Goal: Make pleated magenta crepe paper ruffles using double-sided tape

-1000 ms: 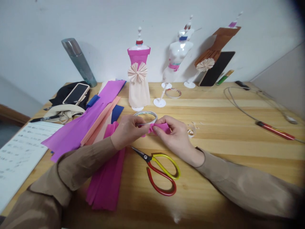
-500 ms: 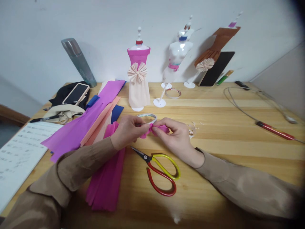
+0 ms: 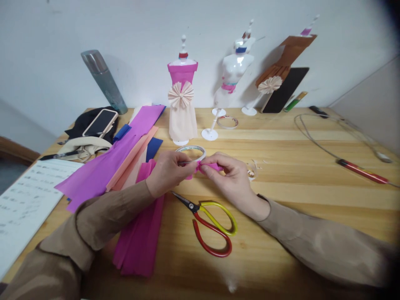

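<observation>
A small piece of bright pink crepe paper (image 3: pixel 215 166) is pinched and gathered between my two hands above the table. My left hand (image 3: pixel 167 173) grips its left part between thumb and fingers. Close by on the right, my right hand (image 3: pixel 231 179) pinches the same piece, whose free end shows past the fingers. A roll of tape (image 3: pixel 190 148) is just behind my hands, partly hidden by the left one. Below them lie scissors (image 3: pixel 191 206) with one yellow and one red handle. Longer magenta crepe paper (image 3: pixel 137 246) lies folded under my left forearm.
Purple and peach paper sheets (image 3: pixel 93 173) lie on the left near a phone (image 3: pixel 100 123) and a written page (image 3: pixel 31 200). A dressed mini mannequin (image 3: pixel 183 100) stands behind my hands, with several more mannequins to its right. A red tool (image 3: pixel 362 171) with a cord lies far right.
The gathered paper hangs slightly less below my fingers, and the tape roll's rim sits a little higher. Both hands keep almost the same place and grip.
</observation>
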Demonstrator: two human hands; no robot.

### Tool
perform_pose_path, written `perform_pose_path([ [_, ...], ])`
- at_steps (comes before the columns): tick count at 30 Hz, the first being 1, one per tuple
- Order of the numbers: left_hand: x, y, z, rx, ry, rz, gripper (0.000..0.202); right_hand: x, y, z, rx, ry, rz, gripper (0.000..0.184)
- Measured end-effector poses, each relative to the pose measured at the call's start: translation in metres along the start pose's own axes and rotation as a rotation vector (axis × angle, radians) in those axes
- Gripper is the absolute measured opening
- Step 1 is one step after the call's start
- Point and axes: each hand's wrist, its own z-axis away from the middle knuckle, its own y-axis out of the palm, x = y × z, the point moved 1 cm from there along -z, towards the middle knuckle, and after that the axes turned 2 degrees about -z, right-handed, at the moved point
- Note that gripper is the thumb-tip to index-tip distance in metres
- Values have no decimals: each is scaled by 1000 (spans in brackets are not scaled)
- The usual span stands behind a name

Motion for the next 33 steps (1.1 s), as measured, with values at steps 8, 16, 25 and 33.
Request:
perform_pose_path([
  [8,-1,0,2,-5,61,-52,36,-5,2,-1,-25,137,-50,12],
  [16,-2,0,3,-16,92,-112,34,-2,-1,-3,-31,53,69,9],
  [25,-1,2,3,-17,121,-106,30,-3,-2,-4,-11,88,121,16],
  [33,3,3,3,-64,193,-159,32,-10,0,-6,0,229,-61,23],
])
